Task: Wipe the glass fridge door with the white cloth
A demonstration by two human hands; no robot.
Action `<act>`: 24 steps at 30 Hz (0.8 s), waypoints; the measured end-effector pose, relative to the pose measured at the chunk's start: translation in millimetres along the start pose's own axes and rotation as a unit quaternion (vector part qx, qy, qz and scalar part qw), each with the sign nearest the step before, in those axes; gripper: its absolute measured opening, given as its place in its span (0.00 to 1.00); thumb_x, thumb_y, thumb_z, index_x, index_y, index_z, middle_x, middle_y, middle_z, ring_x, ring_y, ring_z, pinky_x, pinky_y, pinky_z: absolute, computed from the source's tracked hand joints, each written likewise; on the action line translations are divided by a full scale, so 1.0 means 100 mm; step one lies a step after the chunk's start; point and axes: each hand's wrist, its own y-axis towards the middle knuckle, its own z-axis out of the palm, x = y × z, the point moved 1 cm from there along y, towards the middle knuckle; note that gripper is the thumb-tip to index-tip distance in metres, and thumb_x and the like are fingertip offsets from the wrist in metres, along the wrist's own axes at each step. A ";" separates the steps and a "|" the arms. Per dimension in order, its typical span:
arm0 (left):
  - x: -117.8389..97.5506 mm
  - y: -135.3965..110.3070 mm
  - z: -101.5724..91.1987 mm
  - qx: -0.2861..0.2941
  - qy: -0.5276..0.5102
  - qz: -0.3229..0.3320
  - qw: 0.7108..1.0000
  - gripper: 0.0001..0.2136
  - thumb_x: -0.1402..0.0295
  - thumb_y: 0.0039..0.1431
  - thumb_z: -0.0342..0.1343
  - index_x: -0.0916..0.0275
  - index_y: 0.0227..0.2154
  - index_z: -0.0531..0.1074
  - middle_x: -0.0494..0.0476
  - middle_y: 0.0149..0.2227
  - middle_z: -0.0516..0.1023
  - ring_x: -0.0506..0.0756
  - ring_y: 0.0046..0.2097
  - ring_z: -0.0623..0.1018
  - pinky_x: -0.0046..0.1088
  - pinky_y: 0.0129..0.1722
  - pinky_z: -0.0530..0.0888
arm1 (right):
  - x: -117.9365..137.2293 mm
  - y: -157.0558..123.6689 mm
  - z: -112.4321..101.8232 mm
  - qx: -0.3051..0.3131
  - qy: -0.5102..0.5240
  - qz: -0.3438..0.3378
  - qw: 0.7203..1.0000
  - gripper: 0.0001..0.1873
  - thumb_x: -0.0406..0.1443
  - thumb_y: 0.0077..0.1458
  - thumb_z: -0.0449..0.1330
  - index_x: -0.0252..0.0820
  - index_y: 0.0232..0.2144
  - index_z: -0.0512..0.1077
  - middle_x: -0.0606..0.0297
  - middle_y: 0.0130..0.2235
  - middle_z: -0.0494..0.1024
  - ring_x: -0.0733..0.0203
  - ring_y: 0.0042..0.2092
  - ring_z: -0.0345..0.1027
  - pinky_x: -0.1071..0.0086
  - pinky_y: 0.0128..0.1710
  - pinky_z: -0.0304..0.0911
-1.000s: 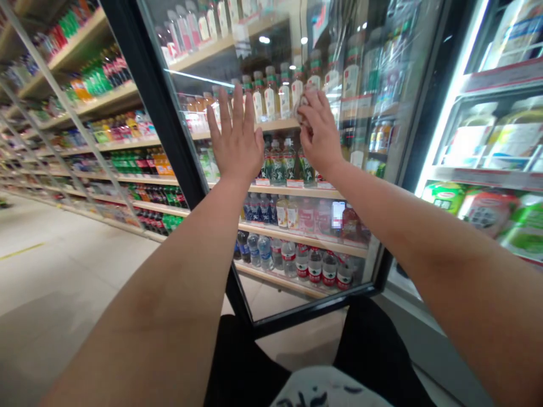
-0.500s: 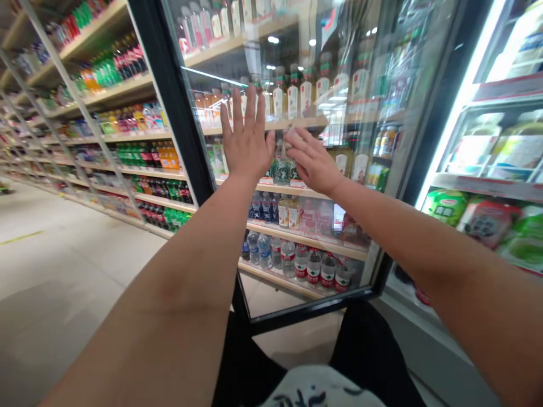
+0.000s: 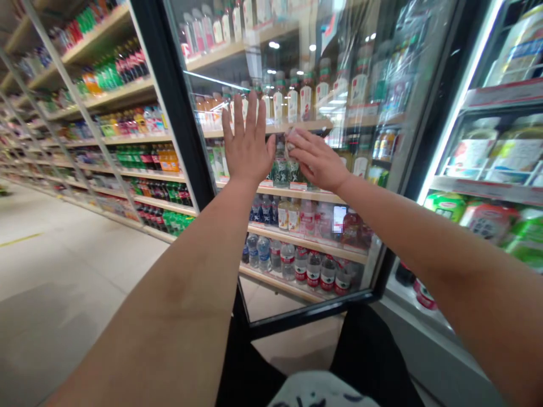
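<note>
A glass door [image 3: 284,311] with a black frame stands swung out from a lit drinks fridge, and bottles show through its pane. Against the glass lies my left hand [image 3: 248,144], flat, with its fingers spread. To its right, my right hand [image 3: 320,158] has its fingers bent together over a crumpled pale cloth or tissue [image 3: 292,138]. That wad is pressed to the glass, and most of it is hidden under the fingers. Reflections of ceiling lights cross the pane.
Right of the door, the fridge shelves [image 3: 496,189] hold large bottles and green packs. Wooden shelves [image 3: 114,28] of soft drinks run along the left. Pale floor tiles [image 3: 55,271] stretch below them. My knees [image 3: 373,350] are close beneath the door's lower edge.
Both hands sit slightly lower in the view, and the right hand with the wad is a little further right. The left hand stays flat on the glass.
</note>
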 end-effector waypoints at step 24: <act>0.04 0.03 0.08 -0.018 0.038 0.000 0.999 0.38 0.54 0.61 0.42 0.48 0.74 0.43 0.34 0.74 0.50 0.41 0.72 0.19 0.45 0.78 0.31 | -0.33 -0.35 -0.36 -0.108 -0.046 0.106 0.987 0.21 0.30 0.62 0.51 0.48 0.55 0.71 0.64 0.70 0.64 0.50 0.75 0.48 0.43 0.76 0.49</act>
